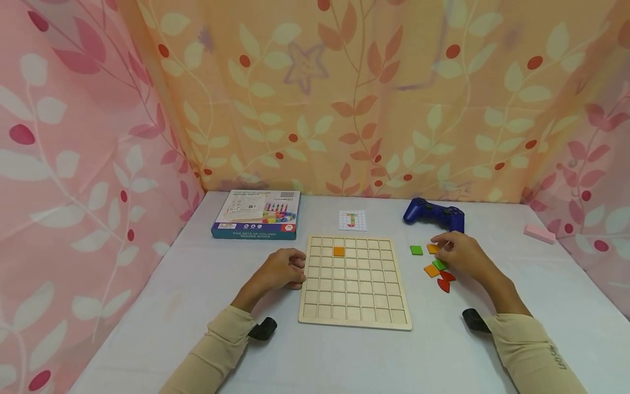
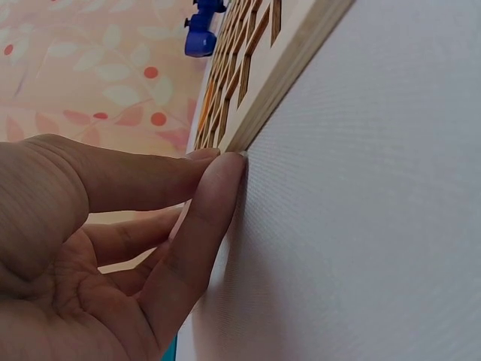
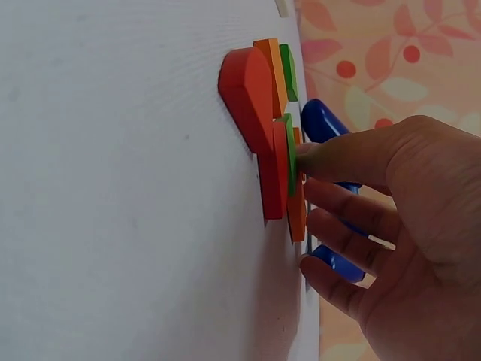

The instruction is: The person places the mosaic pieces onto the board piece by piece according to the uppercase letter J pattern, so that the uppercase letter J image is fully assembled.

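My left hand grips the left edge of a pale wooden grid board, thumb and finger meeting at its rim in the left wrist view. One orange square tile sits in a cell near the board's top. To the right of the board, my right hand has thumb and fingertips around another orange square tile, low at the table. Beside it lie a green tile, a second loose orange tile and two red rounded pieces. A separate green tile lies to the left.
A small pattern card lies behind the board. At the back left is a flat boxed set. A blue game controller lies just beyond my right hand, and a pink block is at the far right. Floral curtains enclose the white table.
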Tool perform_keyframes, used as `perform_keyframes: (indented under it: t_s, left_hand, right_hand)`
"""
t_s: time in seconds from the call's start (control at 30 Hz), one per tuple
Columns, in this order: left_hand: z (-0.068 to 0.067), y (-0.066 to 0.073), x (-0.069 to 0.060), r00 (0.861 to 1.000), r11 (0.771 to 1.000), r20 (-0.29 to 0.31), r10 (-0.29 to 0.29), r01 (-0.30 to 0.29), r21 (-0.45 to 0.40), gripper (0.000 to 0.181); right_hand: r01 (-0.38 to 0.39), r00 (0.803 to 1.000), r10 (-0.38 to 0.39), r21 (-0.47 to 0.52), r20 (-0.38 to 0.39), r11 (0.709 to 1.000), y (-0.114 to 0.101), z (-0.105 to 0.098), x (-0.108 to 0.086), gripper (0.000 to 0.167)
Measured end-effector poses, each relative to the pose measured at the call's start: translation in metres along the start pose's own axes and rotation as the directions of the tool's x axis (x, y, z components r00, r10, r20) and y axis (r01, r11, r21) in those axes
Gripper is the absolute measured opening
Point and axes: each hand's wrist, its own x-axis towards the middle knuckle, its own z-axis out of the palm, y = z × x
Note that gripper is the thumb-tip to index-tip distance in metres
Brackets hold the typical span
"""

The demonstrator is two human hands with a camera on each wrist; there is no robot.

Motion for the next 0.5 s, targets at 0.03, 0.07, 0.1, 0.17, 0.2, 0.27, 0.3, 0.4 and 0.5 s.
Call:
perform_keyframes:
  t_s: [0.03, 0.07, 0.1, 0.17, 0.2, 0.27, 0.3, 0.4, 0.5]
  left_hand:
    - [0.0002, -0.0003, 0.0001, 1.000, 1.000, -0.001, -0.003, 0.003, -0.002, 0.049]
    - [0.0001, -0.0004, 0.0000, 1.000, 1.000, -0.002, -0.001, 0.001, -0.002, 0.049]
    - [-0.0001, -0.0006, -0.0001, 1.000, 1.000, -0.001, 0.000, 0.000, -0.002, 0.049]
    - [0.0002, -0.0011, 0.0000, 1.000, 1.000, -0.001, 0.004, -0.004, -0.001, 0.049]
    - [0.0002, -0.0014, 0.0000, 1.000, 1.000, 0.001, 0.005, -0.005, -0.001, 0.049]
    - [0.0002, -0.0017, 0.0000, 1.000, 1.000, 0.001, 0.007, -0.007, -0.003, 0.050]
    - [0.0001, -0.0019, 0.0001, 1.000, 1.000, 0.002, 0.008, -0.008, -0.005, 0.050]
    - [-0.0002, -0.0022, 0.0003, 1.000, 1.000, 0.001, 0.008, -0.008, -0.007, 0.050]
    - [-0.0003, -0.0024, 0.0007, 1.000, 1.000, 0.001, 0.007, -0.007, -0.008, 0.050]
  right_hand:
    - [0.001, 1.000, -0.001, -0.001, 0.001, 1.000, 0.0001, 0.0001, 0.0004, 0.035]
    - [0.005, 1.000, -0.005, -0.004, 0.001, 1.000, 0.0001, 0.0000, 0.0007, 0.034]
    - [0.008, 1.000, -0.008, -0.006, -0.001, 1.000, 0.0001, -0.0002, 0.0010, 0.034]
    - [0.017, 1.000, -0.017, -0.008, -0.001, 1.000, 0.0010, -0.0008, 0.0009, 0.033]
    - [0.021, 1.000, -0.021, -0.008, 0.000, 1.000, 0.0014, -0.0012, 0.0011, 0.033]
    - [0.027, 1.000, -0.027, -0.012, -0.001, 1.000, 0.0017, -0.0018, 0.0014, 0.033]
    - [0.030, 1.000, -0.030, -0.013, -0.002, 0.999, 0.0019, -0.0021, 0.0017, 0.033]
    - [0.028, 1.000, -0.028, -0.014, -0.001, 1.000, 0.0010, -0.0020, 0.0021, 0.036]
    - [0.025, 1.000, -0.025, -0.005, 0.001, 1.000, -0.0020, 0.0000, 0.0028, 0.039]
